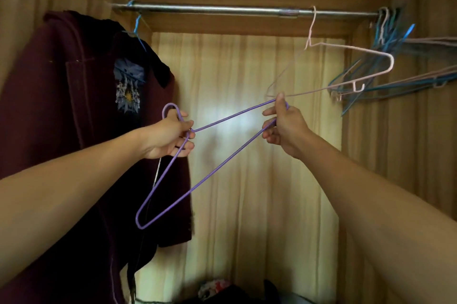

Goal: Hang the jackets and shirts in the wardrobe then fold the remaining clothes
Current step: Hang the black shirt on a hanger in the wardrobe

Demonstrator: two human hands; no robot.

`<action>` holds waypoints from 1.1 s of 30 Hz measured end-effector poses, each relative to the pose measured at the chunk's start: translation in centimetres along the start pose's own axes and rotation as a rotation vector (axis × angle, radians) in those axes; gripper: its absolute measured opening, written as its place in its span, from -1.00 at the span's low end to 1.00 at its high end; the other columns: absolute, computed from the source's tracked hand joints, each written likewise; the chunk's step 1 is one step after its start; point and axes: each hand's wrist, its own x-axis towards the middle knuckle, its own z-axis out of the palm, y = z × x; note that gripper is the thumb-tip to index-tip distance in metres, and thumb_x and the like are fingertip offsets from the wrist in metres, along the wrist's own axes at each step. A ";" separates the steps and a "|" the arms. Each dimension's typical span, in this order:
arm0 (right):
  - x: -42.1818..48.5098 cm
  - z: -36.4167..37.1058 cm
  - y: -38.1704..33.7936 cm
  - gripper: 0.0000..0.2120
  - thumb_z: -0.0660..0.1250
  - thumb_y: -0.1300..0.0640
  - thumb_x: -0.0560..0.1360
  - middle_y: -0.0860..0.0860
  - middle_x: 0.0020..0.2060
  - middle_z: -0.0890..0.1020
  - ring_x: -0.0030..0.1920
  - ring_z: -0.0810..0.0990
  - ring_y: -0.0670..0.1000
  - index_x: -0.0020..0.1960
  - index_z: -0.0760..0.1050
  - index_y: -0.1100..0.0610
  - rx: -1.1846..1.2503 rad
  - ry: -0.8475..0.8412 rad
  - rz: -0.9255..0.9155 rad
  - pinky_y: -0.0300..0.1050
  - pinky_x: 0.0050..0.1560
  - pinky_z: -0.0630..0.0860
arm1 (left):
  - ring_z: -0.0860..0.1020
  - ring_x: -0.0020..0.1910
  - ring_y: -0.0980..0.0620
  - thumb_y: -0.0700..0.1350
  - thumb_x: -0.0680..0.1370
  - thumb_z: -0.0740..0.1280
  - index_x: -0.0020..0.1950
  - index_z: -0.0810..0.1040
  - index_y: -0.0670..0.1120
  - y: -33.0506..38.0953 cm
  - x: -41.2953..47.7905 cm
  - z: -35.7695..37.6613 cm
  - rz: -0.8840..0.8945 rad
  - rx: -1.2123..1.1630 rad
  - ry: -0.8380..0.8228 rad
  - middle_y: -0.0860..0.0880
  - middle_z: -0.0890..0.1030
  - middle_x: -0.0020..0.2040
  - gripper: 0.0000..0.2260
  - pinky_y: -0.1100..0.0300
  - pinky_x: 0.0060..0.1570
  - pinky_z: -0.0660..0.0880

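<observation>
Both hands are on the same thin purple wire hanger (217,166), held up in front of the open wooden wardrobe (408,155). The left hand (170,135) is clenched around the neck just under the hook, and the hook loop pokes up past its fingers. The right hand (284,128) pinches one shoulder corner, thumb on top. The hanger sits tilted between them, with its other corner dangling low and to the left. Nothing is on it, just bare wire.

Up top a metal rail (210,9) runs across. At its left end a maroon zip jacket (61,105) hangs on a blue wire hanger (137,29), with a dark T-shirt with a pale printed graphic (128,85) at its open front (same hanger or not, I can't tell). Right of centre a pale pink wire hanger (391,62) hangs from the rail at a slant. Its low corner ends just above the right thumb, and I can't tell if they touch. Further right a bunch of blue and pink hangers (376,68) is crammed at the rail's end.

At the bottom edge, near the middle, there's a heap of dark and patterned clothes (215,289), mostly cut off
</observation>
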 end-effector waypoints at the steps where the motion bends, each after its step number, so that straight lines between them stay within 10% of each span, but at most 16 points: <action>1: 0.0 -0.1 0.6 -0.40 0.04 -0.33 0.63 0.14 -0.36 0.55 -0.55 0.52 0.03 0.06 0.48 0.22 -0.010 -0.002 0.029 -0.24 -0.53 0.44 | 0.45 -0.44 0.00 -0.10 0.71 0.17 0.25 0.23 0.06 -0.3 0.1 0.0 0.003 0.005 0.008 -0.08 0.46 -0.21 -0.83 0.17 -0.44 0.44; 10: -1.3 -1.2 7.0 -0.36 0.26 -0.43 0.48 0.15 -0.22 0.59 -0.28 0.62 0.11 0.20 0.42 0.12 -0.219 -0.304 0.213 0.03 -0.15 0.68 | 0.20 -0.54 0.11 -0.20 0.68 0.13 0.19 0.22 0.05 -3.6 0.4 -0.5 0.084 0.144 0.186 -0.07 0.38 -0.31 -0.82 0.30 -0.49 0.07; 19: -9.7 -3.7 25.8 -0.17 0.37 -0.36 0.45 0.08 0.50 0.38 0.44 0.41 0.17 0.54 0.31 0.10 -1.306 -0.786 0.514 0.07 0.37 0.40 | 0.21 -0.51 0.10 -0.17 0.67 0.22 0.14 0.29 0.09 -10.8 -1.0 1.5 -0.021 0.386 -0.071 -0.05 0.37 -0.31 -0.82 0.27 -0.49 0.07; 24: -14.0 -5.3 33.6 0.03 0.40 -0.42 0.37 0.07 0.51 0.36 0.43 0.42 0.17 0.61 0.14 0.12 -1.323 -0.916 0.723 0.10 0.39 0.40 | 0.23 -0.49 0.08 -0.23 0.63 0.28 0.20 0.30 0.05 -16.0 -2.5 3.1 -0.151 0.415 -0.207 -0.06 0.38 -0.31 -0.74 0.25 -0.47 0.07; 29: -16.0 -6.3 36.1 -0.74 0.32 -0.04 0.60 0.09 -0.01 0.60 0.06 0.63 0.14 0.14 0.54 0.13 -1.376 -0.813 0.564 0.01 0.04 0.53 | 0.29 -0.48 0.08 -0.20 0.63 0.28 0.05 0.44 -0.13 -19.6 -3.4 4.1 -0.231 0.454 -0.318 -0.10 0.40 -0.28 -0.97 0.27 -0.52 0.12; 33: -14.5 -6.9 35.9 -0.71 0.24 0.04 0.64 0.18 0.03 0.65 0.03 0.64 0.15 0.10 0.60 0.25 -1.198 -0.564 0.458 -0.10 -0.05 0.50 | 0.28 -0.48 0.10 -0.21 0.62 0.29 0.02 0.57 -0.20 -21.0 -3.7 4.0 -0.281 0.484 -0.348 0.00 0.38 -0.37 -0.91 0.27 -0.51 0.10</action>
